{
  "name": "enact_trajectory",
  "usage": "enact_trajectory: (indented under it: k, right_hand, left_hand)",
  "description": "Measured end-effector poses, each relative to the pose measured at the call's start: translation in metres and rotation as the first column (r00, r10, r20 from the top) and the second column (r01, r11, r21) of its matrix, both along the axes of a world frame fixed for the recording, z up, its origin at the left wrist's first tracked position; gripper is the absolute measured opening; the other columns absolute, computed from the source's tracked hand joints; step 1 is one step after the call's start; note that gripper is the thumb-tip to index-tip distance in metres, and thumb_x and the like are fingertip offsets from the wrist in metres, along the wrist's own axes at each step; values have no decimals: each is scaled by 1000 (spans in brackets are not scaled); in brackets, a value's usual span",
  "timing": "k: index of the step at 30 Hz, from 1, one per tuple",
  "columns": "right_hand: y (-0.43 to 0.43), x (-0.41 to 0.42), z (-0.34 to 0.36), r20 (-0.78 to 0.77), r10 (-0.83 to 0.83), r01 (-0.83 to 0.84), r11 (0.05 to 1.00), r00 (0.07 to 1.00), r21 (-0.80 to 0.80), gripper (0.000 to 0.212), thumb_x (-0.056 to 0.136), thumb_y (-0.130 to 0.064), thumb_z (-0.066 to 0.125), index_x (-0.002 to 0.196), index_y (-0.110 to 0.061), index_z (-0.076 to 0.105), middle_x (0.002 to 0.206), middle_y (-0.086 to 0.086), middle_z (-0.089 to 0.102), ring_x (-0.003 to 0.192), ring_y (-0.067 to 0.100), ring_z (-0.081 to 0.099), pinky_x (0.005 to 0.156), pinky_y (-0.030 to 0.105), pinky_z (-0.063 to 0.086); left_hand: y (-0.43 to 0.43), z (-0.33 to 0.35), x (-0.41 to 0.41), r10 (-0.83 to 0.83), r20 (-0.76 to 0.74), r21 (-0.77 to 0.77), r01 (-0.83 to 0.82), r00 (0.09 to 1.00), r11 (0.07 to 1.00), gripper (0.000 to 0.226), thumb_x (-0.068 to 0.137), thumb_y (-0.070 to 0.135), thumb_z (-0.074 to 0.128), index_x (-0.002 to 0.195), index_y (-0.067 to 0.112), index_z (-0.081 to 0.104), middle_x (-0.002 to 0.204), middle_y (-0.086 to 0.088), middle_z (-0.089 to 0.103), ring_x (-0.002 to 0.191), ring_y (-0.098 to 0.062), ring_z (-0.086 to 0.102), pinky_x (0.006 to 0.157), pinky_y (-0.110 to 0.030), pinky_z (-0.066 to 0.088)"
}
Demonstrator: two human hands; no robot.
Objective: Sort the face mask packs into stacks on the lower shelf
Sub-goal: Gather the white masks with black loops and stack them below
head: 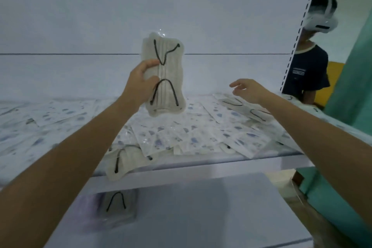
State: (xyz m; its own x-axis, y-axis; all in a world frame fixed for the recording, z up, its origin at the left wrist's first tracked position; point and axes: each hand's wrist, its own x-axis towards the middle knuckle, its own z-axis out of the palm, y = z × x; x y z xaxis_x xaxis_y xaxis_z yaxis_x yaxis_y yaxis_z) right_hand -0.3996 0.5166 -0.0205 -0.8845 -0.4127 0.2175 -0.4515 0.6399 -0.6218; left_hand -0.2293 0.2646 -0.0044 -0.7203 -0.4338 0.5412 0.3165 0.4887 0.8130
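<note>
Where the upper shelf [201, 169] runs off to the left, it is strewn with flat white packs [60, 115] printed with blue spots, lying loose and overlapping all the way across to the right. Below it, on the left part of the lower shelf [201, 217], sits a beige face mask pack [118, 205] with a black ear loop, seemingly on top of others, and a pale purple shape [86, 209] lies just beside it on the left; blur hides how many lie there. Above that, another beige pack [122, 163] hangs partly over the near edge of the upper shelf. The left hand [138, 84] is raised above the middle of the upper shelf. Its thumb and fingers are curled round the left edge of a beige mask pack [171, 70], which it holds upright in the air, clear of the shelf, with black loops showing at top and bottom through clear wrapping. To the right, the right hand [249, 90] hovers with fingers loosely spread, holding nothing, just above more beige packs [247, 108] that lie on the spotted ones at the far right of the upper shelf. Past a slotted shelf upright [298, 32] stands another person [308, 70] in a dark T-shirt wearing a white headset [320, 22], and green cloth [354, 86] fills the right edge.
</note>
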Motion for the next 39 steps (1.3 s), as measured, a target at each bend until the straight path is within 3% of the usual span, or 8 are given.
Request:
enact_trajectory:
  k: [8, 11, 16, 22, 26, 31, 36, 39]
  right_hand:
    - [12, -37, -5, 99, -11, -44, 845, 995, 533, 71, 87, -43, 61, 143, -13, 32, 153, 6, 25, 139, 26, 27, 109, 36, 24]
    - [13, -37, -6, 108, 49, -87, 921, 993, 380, 69, 84, -33, 69, 141, -12, 37, 149, 10, 32, 134, 27, 34, 104, 34, 30]
    - [23, -34, 0, 108, 196, -183, 976, 975, -121, 42, 87, 1, 58, 126, -12, 53, 103, 14, 58, 79, 19, 54, 67, 21, 45]
    - [28, -20, 15, 79, 402, -275, 744, 912, -608, 23, 91, -3, 55, 100, -23, 64, 92, 1, 54, 84, 14, 57, 79, 30, 51]
    - [17, -5, 27, 82, 433, -202, 570, 898, -796, 24, 92, 0, 52, 96, -21, 64, 90, -4, 59, 77, 8, 59, 64, 18, 51]
    - [-11, 15, 30, 29, 407, -195, 496, 913, -846, 22, 91, 0, 54, 95, -19, 63, 90, -4, 56, 79, 10, 58, 69, 23, 52]
    - [-27, 33, 44, -157, 376, -369, 597, 913, -713, 21, 90, -1, 57, 103, -17, 59, 88, -4, 53, 68, 7, 60, 67, 21, 53]
    - [-7, 14, 62, -148, 344, -365, 742, 927, -562, 23, 90, -3, 56, 106, -19, 57, 82, -3, 54, 70, 7, 57, 68, 22, 50]
  left_hand:
    - [40, -12, -31, 73, 131, -16, -72, 989, 997, 40, 91, 0, 49, 126, 17, 52, 118, 1, 49, 107, -16, 51, 88, -24, 46]
    - [54, -17, -43, 83, 155, -20, -81, 984, 997, 40, 91, 0, 48, 127, 17, 51, 121, 0, 49, 107, -16, 50, 89, -25, 46]
    - [69, -22, -54, 110, 155, -14, -109, 982, 994, 38, 92, 1, 48, 128, 16, 52, 117, 0, 49, 101, -14, 51, 68, -8, 47]
    - [71, -25, -51, 140, 87, 1, -141, 986, 990, 40, 90, -1, 47, 127, 15, 52, 116, 4, 49, 104, -11, 50, 78, -11, 45]
    - [76, -19, -42, 153, 26, 25, -153, 988, 988, 36, 93, 8, 48, 128, 16, 51, 118, 6, 51, 106, -6, 49, 89, -15, 42]
    - [82, -6, -39, 24, 37, 240, -33, 999, 970, 24, 94, 39, 49, 111, 26, 60, 111, 9, 61, 105, -9, 56, 94, -24, 44]
    - [75, 3, -27, 71, -20, -34, -72, 997, 997, 24, 86, 9, 62, 106, 19, 55, 94, 12, 60, 85, -4, 58, 82, -19, 49]
    - [53, 11, -18, 157, -77, -77, -163, 985, 984, 35, 86, 7, 62, 117, 17, 52, 111, 3, 59, 98, -9, 57, 97, -29, 45]
